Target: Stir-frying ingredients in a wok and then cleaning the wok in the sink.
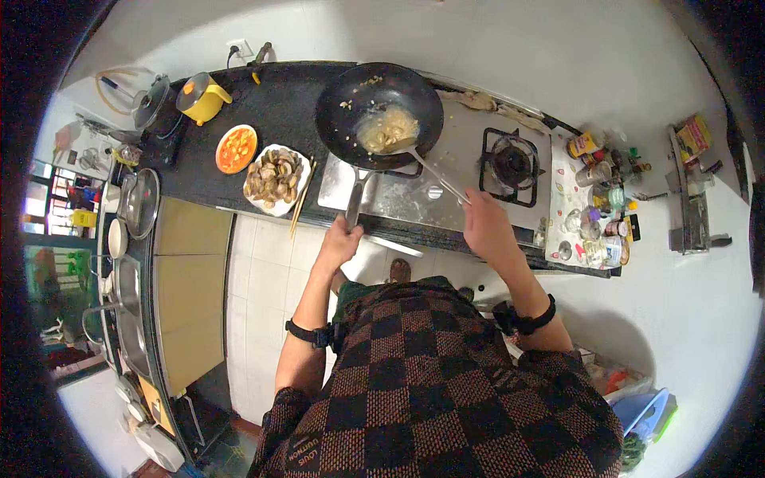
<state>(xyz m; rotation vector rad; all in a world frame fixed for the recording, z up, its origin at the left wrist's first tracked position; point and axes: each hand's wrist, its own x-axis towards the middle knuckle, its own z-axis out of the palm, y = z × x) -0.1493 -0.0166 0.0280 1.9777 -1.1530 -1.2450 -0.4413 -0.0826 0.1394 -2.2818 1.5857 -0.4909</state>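
My left hand (340, 242) is closed round the handle of a dark wok (334, 113), which stands over the left side of the gas stove (454, 209). In my right hand (487, 224) is a long-handled metal spatula (439, 176). Its blade lies in the pale, wet food (388, 128) inside the wok, and small bits cling to the far wall. Left of the wok, a white plate (303, 169) holds a heap of clams (275, 179), with chopsticks (302, 203) beside it. A bowl (237, 149) of red-orange food stands farther left.
A yellow electric pot (206, 107) and a dark lidded pot (156, 110) stand at the counter's left end. The right burner (512, 161) has a bare grate. Jars and bottles (591, 173) crowd the right end. A glass lid (142, 203) and a sink (131, 322) are at left.
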